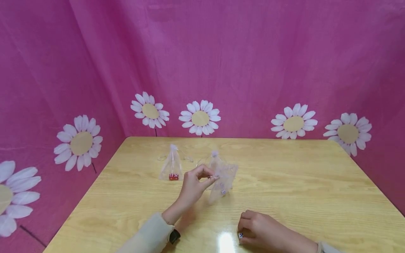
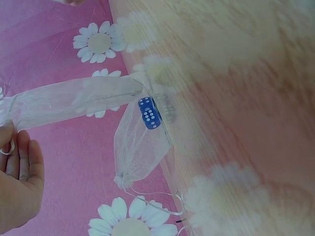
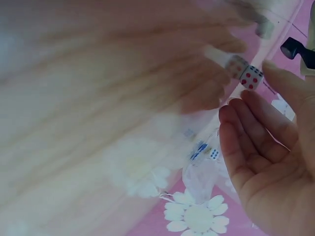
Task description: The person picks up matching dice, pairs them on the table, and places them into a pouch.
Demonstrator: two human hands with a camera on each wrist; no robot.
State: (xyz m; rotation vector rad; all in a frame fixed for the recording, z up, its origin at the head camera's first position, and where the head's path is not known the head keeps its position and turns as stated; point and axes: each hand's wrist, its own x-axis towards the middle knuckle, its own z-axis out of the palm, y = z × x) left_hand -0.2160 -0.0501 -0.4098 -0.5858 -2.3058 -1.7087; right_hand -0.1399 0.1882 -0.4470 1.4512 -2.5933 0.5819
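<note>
A pink cloth printed with white daisies (image 1: 200, 118) hangs behind and beside a pale wooden table (image 1: 300, 175), and everything in play sits on that table. Toward its far left stands a small sheer pouch (image 1: 171, 166), drawn shut at the neck, with a red die (image 1: 173, 176) resting in its bottom; that one looks finished. Just right of it, nearer the table's middle, the left hand (image 1: 193, 186) lifts a second sheer pouch (image 1: 221, 175) by its upper edge, thumb and curled fingertips pinching the mesh so the bag hangs with its bottom close to the wood. The left wrist view shows a blue die (image 2: 149, 112) already lying inside this mesh bag, and its drawstring trails loose, so it appears not yet closed. At the table's near edge, well apart from the pouches, the right hand (image 1: 261, 230) rests knuckles up with its fingers curled down over a white die (image 1: 240, 235); the right wrist view shows the fingertips touching that die (image 3: 251, 76), whose face carries red pips. Judging from this, one bag is packed, the second is partly filled, and the white die is not yet bagged.
</note>
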